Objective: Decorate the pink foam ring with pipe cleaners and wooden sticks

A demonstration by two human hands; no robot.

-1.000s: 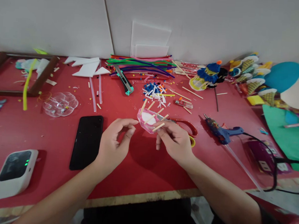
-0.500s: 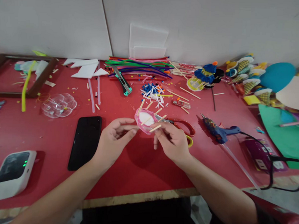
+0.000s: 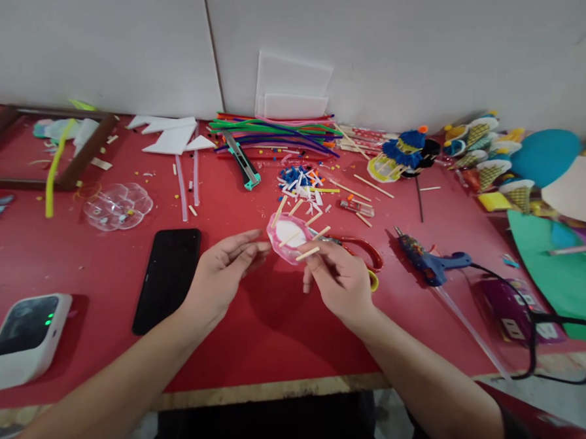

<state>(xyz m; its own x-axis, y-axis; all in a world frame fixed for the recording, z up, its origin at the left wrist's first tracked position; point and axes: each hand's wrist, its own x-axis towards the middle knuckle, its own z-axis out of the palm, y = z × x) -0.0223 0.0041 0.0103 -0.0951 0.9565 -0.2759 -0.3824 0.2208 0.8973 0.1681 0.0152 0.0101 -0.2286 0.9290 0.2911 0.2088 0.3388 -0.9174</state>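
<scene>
A small pink scalloped dish (image 3: 278, 243) with a white disc in it is tilted up above the table, several short wooden sticks standing around its rim. My right hand (image 3: 342, 274) grips the dish by its right edge between thumb and fingers. Just left of the dish, my left hand (image 3: 224, 265) is apart from it, fingers loosely bent with a gap by the thumb and nothing visible in them. Behind the right hand lie scissors (image 3: 370, 250) with red and yellow handles, partly hidden.
A blue glue gun (image 3: 428, 262) with a cord lies at right. A phone (image 3: 166, 282) and a white device (image 3: 26, 340) lie at left. Farther back are a box cutter (image 3: 242, 161), pipe cleaners (image 3: 278, 130), cut scraps (image 3: 302, 181) and a blue-topped figure (image 3: 402, 150).
My left fingers have come off the dish's left edge and drawn slightly back. The right hand still holds the dish, at nearly the same place.
</scene>
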